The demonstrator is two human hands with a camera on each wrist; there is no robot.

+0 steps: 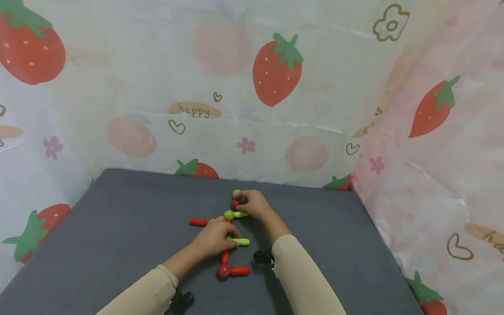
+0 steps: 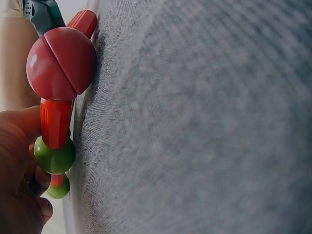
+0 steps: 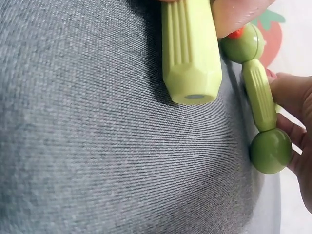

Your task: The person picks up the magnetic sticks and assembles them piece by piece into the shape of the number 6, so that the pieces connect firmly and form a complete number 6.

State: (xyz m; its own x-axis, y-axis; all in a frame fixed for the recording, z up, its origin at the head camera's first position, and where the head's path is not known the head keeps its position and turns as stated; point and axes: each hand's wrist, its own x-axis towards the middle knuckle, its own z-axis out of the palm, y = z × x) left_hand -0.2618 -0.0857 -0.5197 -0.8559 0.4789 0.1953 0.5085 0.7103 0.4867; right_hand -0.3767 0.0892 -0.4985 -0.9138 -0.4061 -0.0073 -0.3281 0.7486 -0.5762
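Your left hand (image 1: pixel 214 236) is pinching a yellow-green rod (image 1: pixel 243 241); your right hand (image 1: pixel 255 205), curled, is pinching the red ball (image 1: pixel 234 204) | ball-and-rod chain (image 1: pixel 225 257) is lying on grey cloth (image 1: pixel 138 245) | probably light, stiff, slick; favour ribbed sides

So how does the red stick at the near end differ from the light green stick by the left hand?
The near red stick is red; the light green stick is yellowish green. The near red stick meets a red ball, while the light green stick meets a green ball. No hand touches the near red stick; the left hand holds the light green stick. Both point right in the head view.
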